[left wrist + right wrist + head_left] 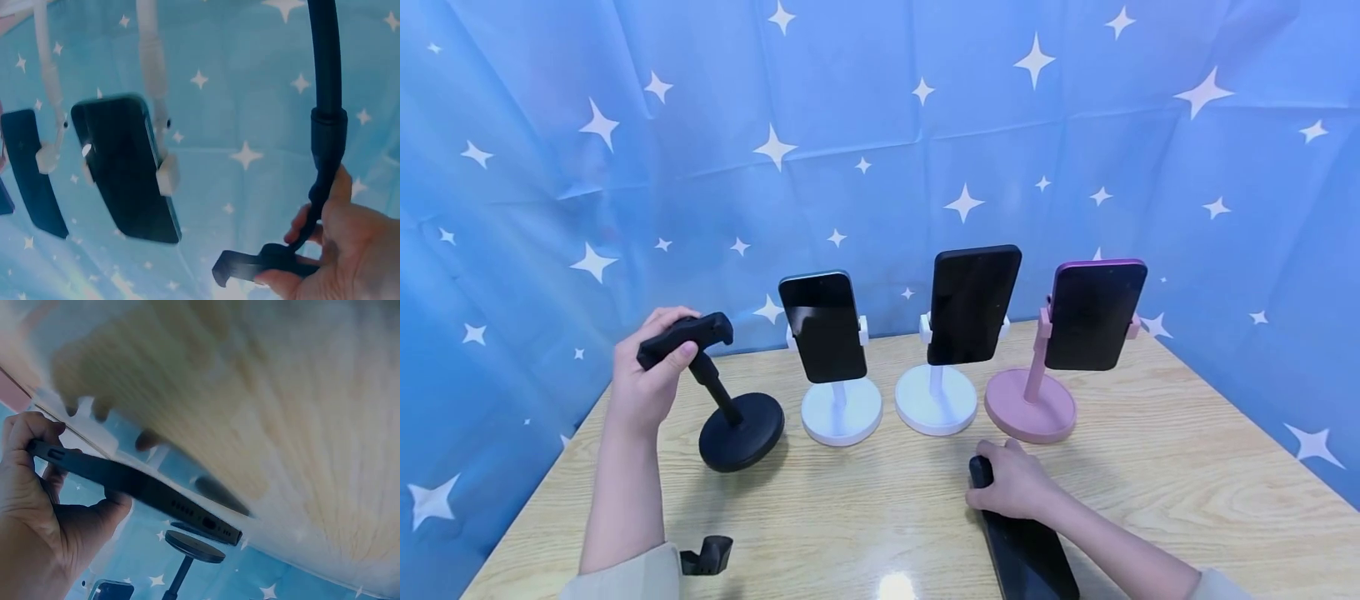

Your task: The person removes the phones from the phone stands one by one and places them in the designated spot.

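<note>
Here I am on the head feed, and the left hand (643, 379) has the black stand (721, 395), thumb on the near side of its holder head (702, 328) and fingers curled round behind, a firm grasp. The stand leans toward the left edge of the tabletop (865, 517), over by the far-left corner, and I can't tell whether its round base sits flat. Across to the right hand (1018, 483), and it's clamped too, thumb and fingers wrapped over one end of the loose phone (1036, 560)! That phone is right of the tabletop's middle, running toward the near edge and out of my picture; the right wrist view gives me its port end, though I can't tell how much of it touches the wood.

Along the far edge, a line-up: blue-edged phone (825, 329) in the left white stand (853, 418), black-edged phone (973, 308) in the right white stand (936, 408), and toward the far-right corner a purple-edged phone (1096, 317) in the pink stand (1033, 417). Behind them all hangs the starry blue curtain (865, 100).
</note>
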`<state>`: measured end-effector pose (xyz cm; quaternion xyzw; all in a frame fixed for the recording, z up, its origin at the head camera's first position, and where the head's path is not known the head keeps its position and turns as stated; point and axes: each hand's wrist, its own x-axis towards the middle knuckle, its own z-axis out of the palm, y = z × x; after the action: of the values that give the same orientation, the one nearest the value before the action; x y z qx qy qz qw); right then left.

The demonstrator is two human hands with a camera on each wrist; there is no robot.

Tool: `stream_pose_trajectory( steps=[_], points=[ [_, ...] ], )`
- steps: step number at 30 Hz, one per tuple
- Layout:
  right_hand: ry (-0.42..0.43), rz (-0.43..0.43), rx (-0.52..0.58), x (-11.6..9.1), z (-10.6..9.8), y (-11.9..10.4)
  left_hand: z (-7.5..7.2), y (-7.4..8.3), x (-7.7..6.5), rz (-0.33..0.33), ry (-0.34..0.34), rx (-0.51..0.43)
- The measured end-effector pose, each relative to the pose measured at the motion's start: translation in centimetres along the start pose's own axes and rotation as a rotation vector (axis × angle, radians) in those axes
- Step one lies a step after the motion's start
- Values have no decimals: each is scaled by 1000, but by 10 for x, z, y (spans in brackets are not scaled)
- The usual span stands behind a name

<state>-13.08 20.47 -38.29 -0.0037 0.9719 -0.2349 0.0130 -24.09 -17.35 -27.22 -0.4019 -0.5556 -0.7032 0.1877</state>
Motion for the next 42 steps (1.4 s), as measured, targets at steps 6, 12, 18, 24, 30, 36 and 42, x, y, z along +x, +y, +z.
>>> stream_pose_trajectory(
  steps=[6, 12, 18, 24, 30, 36, 42],
  points=[
    [-9, 3, -39, 3, 3, 0, -3, -14, 5, -44, 62, 82],
    [-38, 18, -68, 4, 5, -2, -4, -26, 5, -121, 96, 248],
    [-48, 28, -51, 3, 8, -2, -6, -39, -1, -130, 53, 333],
    [-49, 30, -27, 3, 9, -2, -5, -45, -2, -105, -29, 241],
    [-53, 47, -17, 3, 7, -2, -8, -47, -1, -139, -78, 110],
    [-53, 62, -29, 3, 7, -3, -12, -51, -2, -184, -126, -39],
    [-43, 72, -68, 3, 6, -2, -12, -54, 0, -243, -148, -16]
  ],
)
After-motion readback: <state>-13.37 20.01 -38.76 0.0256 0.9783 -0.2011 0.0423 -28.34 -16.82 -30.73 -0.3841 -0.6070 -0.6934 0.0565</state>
